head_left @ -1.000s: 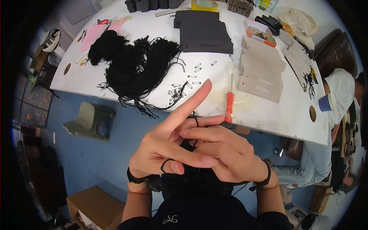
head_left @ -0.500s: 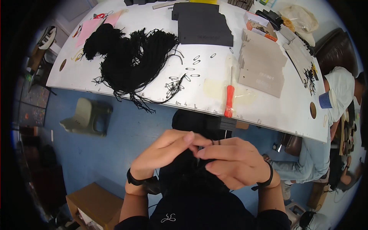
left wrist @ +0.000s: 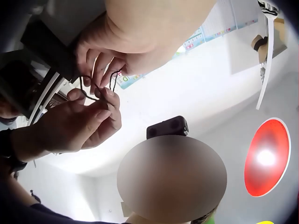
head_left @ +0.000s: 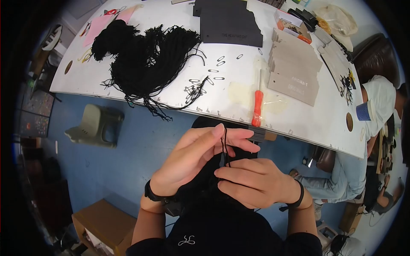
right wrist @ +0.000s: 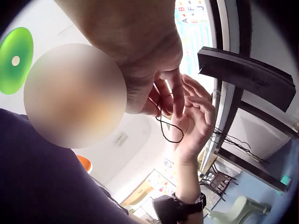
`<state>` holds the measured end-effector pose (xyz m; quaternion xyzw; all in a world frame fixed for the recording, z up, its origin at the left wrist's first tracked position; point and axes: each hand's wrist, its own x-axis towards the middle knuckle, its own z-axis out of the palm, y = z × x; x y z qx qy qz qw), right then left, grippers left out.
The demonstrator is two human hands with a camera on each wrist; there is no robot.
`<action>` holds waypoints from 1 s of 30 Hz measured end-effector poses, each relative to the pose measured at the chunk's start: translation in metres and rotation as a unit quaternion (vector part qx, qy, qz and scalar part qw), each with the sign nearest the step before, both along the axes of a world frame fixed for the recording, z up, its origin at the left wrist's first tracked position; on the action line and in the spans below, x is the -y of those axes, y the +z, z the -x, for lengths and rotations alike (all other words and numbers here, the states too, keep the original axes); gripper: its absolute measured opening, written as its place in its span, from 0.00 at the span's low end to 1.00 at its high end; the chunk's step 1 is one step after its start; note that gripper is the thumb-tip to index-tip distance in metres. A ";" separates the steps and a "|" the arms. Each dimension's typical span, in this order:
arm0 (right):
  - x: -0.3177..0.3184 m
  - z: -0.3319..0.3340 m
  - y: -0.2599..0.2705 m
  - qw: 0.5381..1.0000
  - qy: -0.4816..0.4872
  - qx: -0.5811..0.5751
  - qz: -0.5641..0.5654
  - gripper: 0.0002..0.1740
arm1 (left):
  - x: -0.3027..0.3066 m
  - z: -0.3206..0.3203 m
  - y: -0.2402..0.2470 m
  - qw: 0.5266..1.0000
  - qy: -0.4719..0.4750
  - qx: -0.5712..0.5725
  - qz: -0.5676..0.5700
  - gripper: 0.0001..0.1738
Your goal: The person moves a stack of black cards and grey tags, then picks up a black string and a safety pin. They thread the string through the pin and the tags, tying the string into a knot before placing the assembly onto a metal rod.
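A thin black cord runs as a narrow loop between both hands over the lap. My left hand holds its upper end at the thumb tip, with the other fingers extended to the right. Below it, my right hand pinches the lower part of the cord between thumb and curled fingers. In the left wrist view the cord bends through the right fingertips and up to the left hand. A rounded loop of cord hangs below the right fingers in the right wrist view.
On the white table lie a large bundle of black cords, several small metal pins, black cards, beige cards and a red-handled tool. A green stool stands left; another person sits right.
The left hand has turned from pointing forward, passed close to the right fingers, then moved apart from them with the cord stretched between. The table has shifted slightly upward in view.
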<state>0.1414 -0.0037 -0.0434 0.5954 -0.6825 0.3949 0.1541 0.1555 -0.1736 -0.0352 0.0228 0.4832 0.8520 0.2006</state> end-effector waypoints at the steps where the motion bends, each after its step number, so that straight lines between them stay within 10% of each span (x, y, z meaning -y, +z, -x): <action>1: -0.001 0.000 -0.001 1.000 -0.005 -0.004 -0.005 0.10 | 0.000 0.000 -0.001 1.000 0.000 0.000 0.000 0.32; 12: -0.012 0.000 0.002 0.999 -0.014 -0.001 -0.049 0.12 | -0.001 0.000 -0.006 0.998 0.035 -0.061 0.002 0.23; 18: -0.028 0.000 0.043 0.896 -0.196 0.399 0.015 0.15 | 0.003 -0.007 -0.006 0.985 -0.102 -0.127 0.052 0.22; 22: -0.025 0.005 0.032 0.800 -0.063 0.591 0.079 0.12 | 0.001 -0.007 -0.008 0.976 -0.130 -0.162 0.069 0.22; 30: -0.023 0.005 0.033 0.790 -0.044 0.603 0.097 0.10 | 0.000 -0.006 -0.005 0.970 -0.150 -0.181 0.067 0.21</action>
